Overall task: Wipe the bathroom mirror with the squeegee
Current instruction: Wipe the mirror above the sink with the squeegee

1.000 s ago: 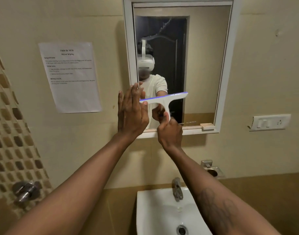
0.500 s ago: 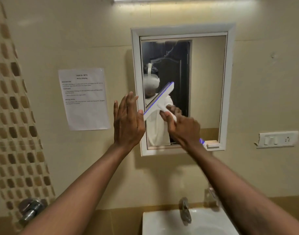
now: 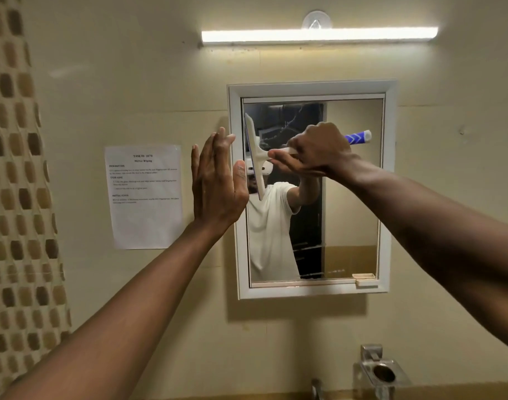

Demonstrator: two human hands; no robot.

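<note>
The mirror [image 3: 353, 197] hangs on the wall in a white frame [image 3: 235, 226]. My right hand [image 3: 316, 153] grips the handle of the white squeegee [image 3: 254, 151], whose blue-and-white handle end sticks out to the right. The squeegee blade stands nearly upright against the glass near the mirror's upper left edge. My left hand [image 3: 218, 183] is flat and open with fingers together, resting at the frame's left side. White streaks show on the upper glass.
A printed sheet [image 3: 144, 196] is taped to the wall left of the mirror. A lit tube light [image 3: 319, 34] runs above it. A metal holder [image 3: 381, 370] and a tap top [image 3: 316, 388] sit below. Mosaic tiles [image 3: 13, 197] cover the left wall.
My right hand has raised the squeegee and turned its blade from level to upright at the mirror's upper left. My view has tilted up; the sink has dropped out of sight.
</note>
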